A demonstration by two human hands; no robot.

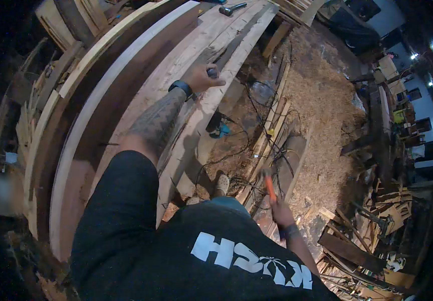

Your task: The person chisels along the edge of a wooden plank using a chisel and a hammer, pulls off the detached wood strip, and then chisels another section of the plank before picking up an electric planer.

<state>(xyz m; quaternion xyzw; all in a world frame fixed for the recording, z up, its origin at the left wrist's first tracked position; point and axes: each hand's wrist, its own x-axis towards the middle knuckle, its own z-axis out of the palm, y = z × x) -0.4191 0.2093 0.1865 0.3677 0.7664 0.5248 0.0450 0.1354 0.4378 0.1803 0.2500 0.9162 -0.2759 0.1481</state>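
Note:
My left hand [204, 79], with a dark watch on its wrist, is above the long wooden planks [192, 131]. Its fingers are curled round a small dark object [212, 73], whose kind I cannot make out. Lower down on the right, my right hand [281, 213] is closed round the orange handle of a hammer [270, 187]. The hammer points away from me, its head slightly blurred, over the cables and timber on the ground.
Tall curved boards [121, 60] stand along the left. A dark tool [232, 8] lies on the far planks. Black cables [259, 118] and a teal tool [222, 131] are beside the work. Sawdust [322, 145] covers the ground, with scrap wood [352, 251] at lower right.

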